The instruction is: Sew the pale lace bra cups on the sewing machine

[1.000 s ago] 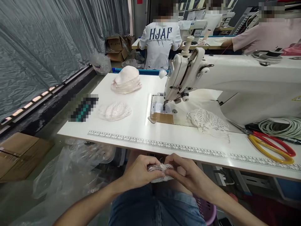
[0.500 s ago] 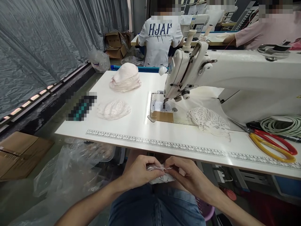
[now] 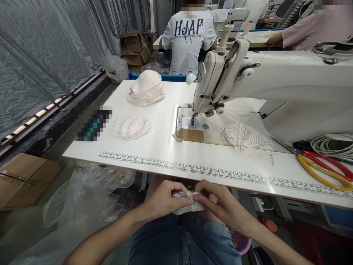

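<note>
while a bunched piece of white lace [image 3: 187, 209] hung below the front edge of the table [image 3: 157, 149], i had its upper edge pinched from both sides, left hand [image 3: 162, 198] and right hand [image 3: 219, 197] gripping it between thumb and fingers, tips almost meeting. this piece seemed unfinished to me, since both hands were busy on it. counting from them, the sewing machine [image 3: 215, 81] had its needle at about twelve o'clock, an open lace scrap [image 3: 245, 138] lay at two, a folded lace scrap [image 3: 134, 127] between ten and eleven, and a stack of pale cups [image 3: 146, 88] at eleven. which of those were done and which were left, i couldn't tell.
</note>
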A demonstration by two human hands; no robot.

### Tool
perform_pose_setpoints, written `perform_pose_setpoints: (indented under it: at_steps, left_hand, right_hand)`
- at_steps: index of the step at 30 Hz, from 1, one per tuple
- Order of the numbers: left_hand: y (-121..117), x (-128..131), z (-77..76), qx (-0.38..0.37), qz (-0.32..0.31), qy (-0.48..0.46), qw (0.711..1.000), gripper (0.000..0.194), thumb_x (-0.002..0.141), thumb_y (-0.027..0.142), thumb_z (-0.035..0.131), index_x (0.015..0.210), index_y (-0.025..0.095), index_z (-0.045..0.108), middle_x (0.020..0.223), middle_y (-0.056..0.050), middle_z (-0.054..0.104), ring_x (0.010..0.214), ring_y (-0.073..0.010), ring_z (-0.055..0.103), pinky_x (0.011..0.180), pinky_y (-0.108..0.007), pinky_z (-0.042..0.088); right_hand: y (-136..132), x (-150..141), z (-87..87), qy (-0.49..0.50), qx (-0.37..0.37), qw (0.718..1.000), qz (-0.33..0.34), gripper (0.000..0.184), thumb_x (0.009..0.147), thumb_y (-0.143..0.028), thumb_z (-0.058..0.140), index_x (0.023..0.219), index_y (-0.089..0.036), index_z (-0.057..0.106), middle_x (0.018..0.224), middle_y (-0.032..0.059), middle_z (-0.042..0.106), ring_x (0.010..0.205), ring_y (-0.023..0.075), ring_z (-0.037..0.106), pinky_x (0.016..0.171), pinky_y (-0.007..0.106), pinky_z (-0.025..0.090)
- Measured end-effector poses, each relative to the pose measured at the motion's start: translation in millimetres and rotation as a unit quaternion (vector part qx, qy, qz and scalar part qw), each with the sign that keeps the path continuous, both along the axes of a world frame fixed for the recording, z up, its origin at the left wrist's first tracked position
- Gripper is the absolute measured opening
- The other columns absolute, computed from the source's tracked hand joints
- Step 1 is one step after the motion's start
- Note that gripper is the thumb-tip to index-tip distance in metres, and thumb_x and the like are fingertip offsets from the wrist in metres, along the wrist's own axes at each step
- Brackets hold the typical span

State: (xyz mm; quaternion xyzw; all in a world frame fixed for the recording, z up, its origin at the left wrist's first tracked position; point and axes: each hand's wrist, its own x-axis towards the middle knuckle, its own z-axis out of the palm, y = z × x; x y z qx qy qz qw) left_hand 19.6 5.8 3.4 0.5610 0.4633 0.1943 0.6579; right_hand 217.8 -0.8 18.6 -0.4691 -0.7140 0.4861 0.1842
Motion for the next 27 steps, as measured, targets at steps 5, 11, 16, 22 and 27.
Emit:
perform_pose_setpoints:
  at_steps: [5,11,16,22,27]
  left_hand:
    - [-0.2,-0.9,-0.8,-0.003,-0.013,-0.005,1.0,0.023,0.071,0.033,0.065,0.08,0.011,0.067,0.065,0.0,0.055,0.061,-0.0102,0.045,0.055,-0.019,0.034]
    - [0.9,-1.2,-2.2,0.007,-0.02,-0.008,1.0,0.021,0.071,0.031,0.066,0.08,0.012,0.066,0.066,0.0,0.054,0.06,-0.0099,0.044,0.055,-0.019,0.033]
    - [-0.3,-0.4,-1.1,0.0,-0.015,-0.025,1.0,0.023,0.073,0.034,0.065,0.081,0.012,0.066,0.066,0.0,0.054,0.06,-0.0094,0.043,0.055,-0.019,0.033]
    - [-1.5,2.3,0.6,0.013,0.003,-0.028,1.0,0.022,0.076,0.033,0.062,0.079,0.012,0.067,0.065,0.0,0.055,0.06,-0.0094,0.044,0.054,-0.019,0.032]
    - [-1.3,-1.1,-0.9,0.002,0.041,-0.033,0.999,0.024,0.075,0.034,0.064,0.075,0.011,0.069,0.067,-0.003,0.061,0.063,-0.0115,0.05,0.058,-0.02,0.037]
  right_hand:
    - [1.4,-1.0,-2.7,0.008,-0.019,1.0,-0.011,0.024,0.09,-0.039,0.046,0.08,-0.018,0.052,0.065,-0.0028,0.048,0.056,0.0097,0.039,0.049,0.02,0.029]
    - [1.3,-2.6,-3.4,-0.006,0.003,1.0,-0.013,0.022,0.089,-0.036,0.048,0.078,-0.018,0.053,0.067,-0.0016,0.052,0.059,0.0103,0.041,0.05,0.021,0.03]
    - [1.3,-3.5,-3.6,-0.001,0.008,1.0,-0.009,0.021,0.089,-0.035,0.047,0.077,-0.019,0.052,0.067,-0.002,0.051,0.058,0.0101,0.041,0.05,0.022,0.03]
    - [0.2,-5.8,-3.6,0.011,-0.001,1.0,-0.007,0.019,0.089,-0.033,0.046,0.077,-0.019,0.051,0.066,-0.0023,0.05,0.059,0.0104,0.041,0.051,0.022,0.029]
    - [0.5,-3.0,-2.2,0.072,-0.077,0.994,-0.019,0.019,0.084,-0.037,0.054,0.091,-0.02,0.051,0.069,-0.0022,0.051,0.062,0.0108,0.045,0.053,0.021,0.036]
